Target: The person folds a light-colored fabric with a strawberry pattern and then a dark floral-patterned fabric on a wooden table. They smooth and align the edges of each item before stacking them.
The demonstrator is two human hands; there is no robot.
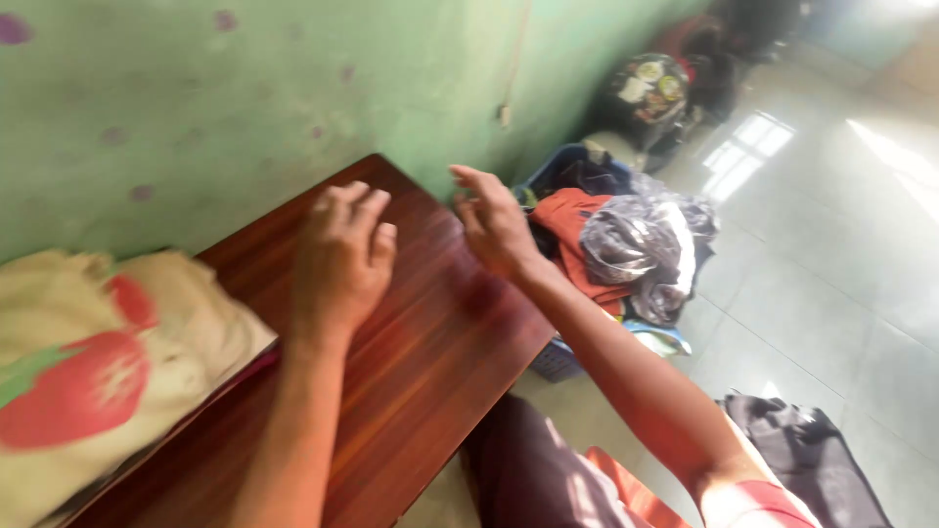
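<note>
1. Over brown wood surface point(430, 342): L hand point(340, 256) and R hand point(494, 223), both empty, fingers loosely spread, slightly curled.
2. Cream cloth w/ red print point(93, 367) lies folded on surface, well left of L fingers.
3. Laundry basket point(558, 360) w/ orange and grey clothes just beyond R fingers, on floor.

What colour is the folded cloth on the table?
Cream folded cloth with a red strawberry print, seen in the head view.
</note>
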